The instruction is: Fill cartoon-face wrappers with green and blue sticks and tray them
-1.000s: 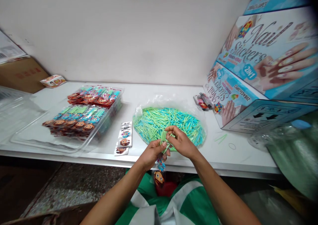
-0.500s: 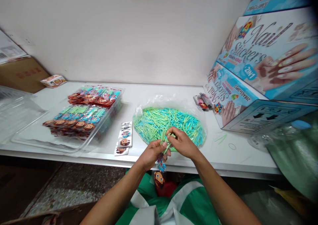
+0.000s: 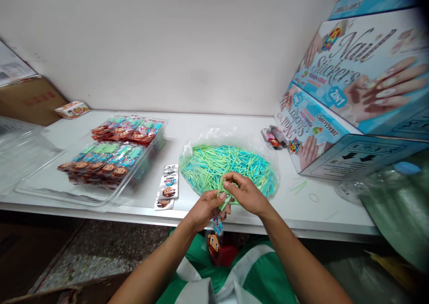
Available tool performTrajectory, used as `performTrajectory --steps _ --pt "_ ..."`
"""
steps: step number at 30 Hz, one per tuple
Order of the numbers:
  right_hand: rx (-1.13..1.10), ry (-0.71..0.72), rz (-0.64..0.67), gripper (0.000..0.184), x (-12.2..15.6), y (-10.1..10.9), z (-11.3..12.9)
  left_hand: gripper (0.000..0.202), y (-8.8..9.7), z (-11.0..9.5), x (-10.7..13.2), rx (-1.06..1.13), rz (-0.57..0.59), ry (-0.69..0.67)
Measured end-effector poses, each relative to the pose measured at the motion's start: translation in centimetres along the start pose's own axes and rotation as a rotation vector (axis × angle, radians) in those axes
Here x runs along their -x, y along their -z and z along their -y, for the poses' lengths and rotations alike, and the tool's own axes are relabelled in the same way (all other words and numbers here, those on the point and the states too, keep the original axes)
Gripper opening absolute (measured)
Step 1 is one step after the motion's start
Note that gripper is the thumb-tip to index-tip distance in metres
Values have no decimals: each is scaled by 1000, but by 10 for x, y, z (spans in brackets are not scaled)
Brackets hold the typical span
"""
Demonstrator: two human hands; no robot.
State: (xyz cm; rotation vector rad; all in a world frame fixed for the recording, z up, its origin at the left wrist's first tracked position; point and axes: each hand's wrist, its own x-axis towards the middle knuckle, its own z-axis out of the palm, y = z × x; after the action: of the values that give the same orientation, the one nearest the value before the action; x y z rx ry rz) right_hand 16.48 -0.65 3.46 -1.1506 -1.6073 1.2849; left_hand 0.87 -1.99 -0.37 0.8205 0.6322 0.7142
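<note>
My left hand [image 3: 207, 209] is closed on a small clear packet [image 3: 213, 242] printed with a brown-haired cartoon face, which hangs below it past the table edge. Close beside it, my right hand [image 3: 247, 195] pinches a few thin green sticks [image 3: 221, 187] at the packet's upper end. The fingers partly hide the packet's mouth, so I cannot tell how far in the sticks reach. Just behind both hands lies an open clear bag [image 3: 231, 138] with a heap of green and blue sticks [image 3: 219, 160] in it.
To the left, a clear plastic tray [image 3: 115, 196] holds rows of filled packets [image 3: 109, 161]. Flat packets [image 3: 168, 183] lie between tray and bag. Nail-sticker boxes [image 3: 365, 71] stack at right, near dark packets [image 3: 273, 137], loose green sticks [image 3: 298, 187] and a rubber band [image 3: 313, 198].
The green sticks between my hands have shifted slightly left and stand more upright. The hanging packet has swung and turned a little. Tray, bag and boxes stay as they were.
</note>
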Motion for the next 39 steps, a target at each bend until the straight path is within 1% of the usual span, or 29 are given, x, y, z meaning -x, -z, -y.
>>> performTrajectory --steps 5,10,13,15,17,20,22,25,27,32,34,36,39 --pt "49 10 16 15 0 0 0 30 1 1 0 -14 1 12" --pt "231 50 -87 6 0 0 0 32 -1 -2 1 -36 -15 -7" --pt "292 36 -79 9 0 1 0 34 -1 -4 1 -63 -55 -10" --pt "299 36 -63 8 0 2 0 35 0 -5 0 -72 -65 -10" --pt "284 59 -75 9 0 2 1 35 1 -4 0 -82 -60 -12" --pt "214 80 -101 18 -2 2 2 35 2 -4 -1 -110 -48 -16" --pt "156 74 -70 20 -3 2 2 35 3 -4 0 -126 -41 -16" --pt "115 79 -15 19 -5 2 4 37 3 -5 1 -147 -33 -6" --pt "141 106 -14 18 -6 3 5 39 4 -6 2 -176 -22 0" --pt "297 228 -25 11 -10 6 11 41 5 -11 3 -292 9 -4" --pt "307 264 -57 10 -12 8 14 40 5 -12 3 -315 15 -15" --pt "283 296 -131 9 -15 10 17 39 4 -12 3 -326 5 -21" --pt "185 320 -329 12 -18 14 23 41 3 -11 2 -326 -32 -28"
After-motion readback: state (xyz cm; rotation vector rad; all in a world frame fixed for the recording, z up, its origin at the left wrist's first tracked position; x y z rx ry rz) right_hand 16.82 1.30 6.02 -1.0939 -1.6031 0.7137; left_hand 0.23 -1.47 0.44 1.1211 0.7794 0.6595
